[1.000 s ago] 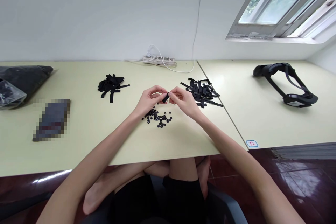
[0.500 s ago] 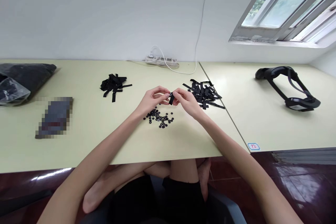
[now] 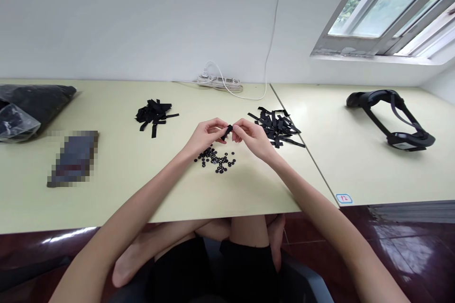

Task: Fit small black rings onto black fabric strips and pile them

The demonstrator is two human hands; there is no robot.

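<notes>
My left hand (image 3: pixel 206 134) and my right hand (image 3: pixel 250 137) meet above the pale table (image 3: pixel 142 184), both pinching one short black strip (image 3: pixel 227 131) between their fingertips. Just below the hands lies a scatter of several small black rings (image 3: pixel 216 158). A loose pile of black strips (image 3: pixel 276 126) lies close to the right of my right hand. A smaller pile of black strips (image 3: pixel 153 112) lies farther off to the left of my left hand.
A black headset (image 3: pixel 391 116) rests on the adjoining table at the right. A blurred dark flat object (image 3: pixel 73 157) and a plastic bag of dark material (image 3: pixel 24 106) lie at the left. A white power strip (image 3: pixel 220 82) with its cable sits by the wall.
The hands stay together on the strip; the fingers have shifted slightly and the strip has turned a little between them. The view has drifted slightly.
</notes>
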